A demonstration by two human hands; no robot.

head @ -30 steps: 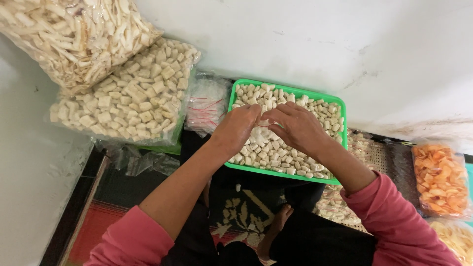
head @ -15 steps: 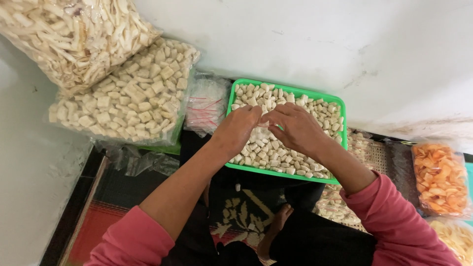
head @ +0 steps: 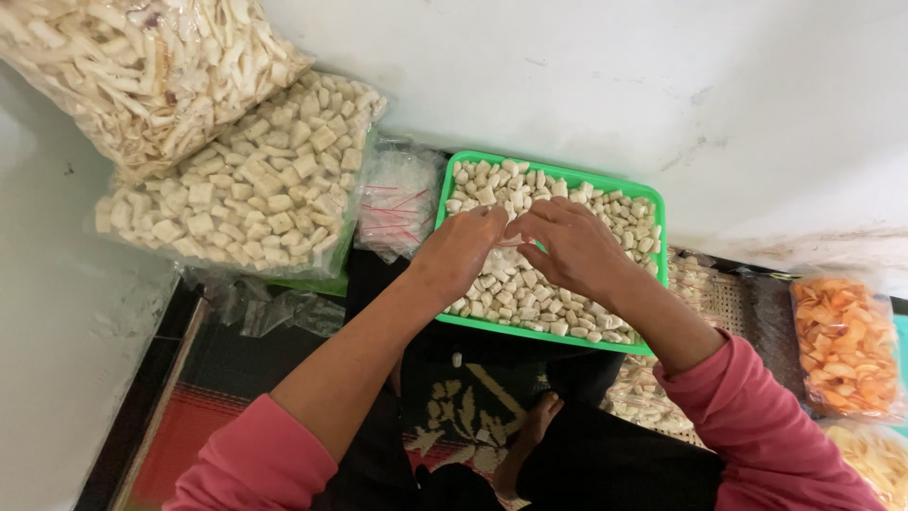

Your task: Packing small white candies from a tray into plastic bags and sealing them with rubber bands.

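Observation:
A green plastic tray (head: 554, 174) full of small pale cracker pieces (head: 530, 295) rests in front of me against a white wall. Both hands hover over its middle with the fingertips meeting. My left hand (head: 463, 251) and my right hand (head: 572, 248) pinch what looks like a small clear plastic bag (head: 515, 238) between them; most of it is hidden by the fingers. Both arms wear pink sleeves.
A big clear bag of square pale crackers (head: 246, 180) and another of stick-shaped ones (head: 142, 66) lie at the left. A pile of small clear bags (head: 397, 199) sits beside the tray. A bag of orange chips (head: 846, 345) lies at the right. My bare foot (head: 539, 426) is below the tray.
Both hands stay over the tray's middle; the fingers have shifted slightly around the thing between them. Nothing else moved.

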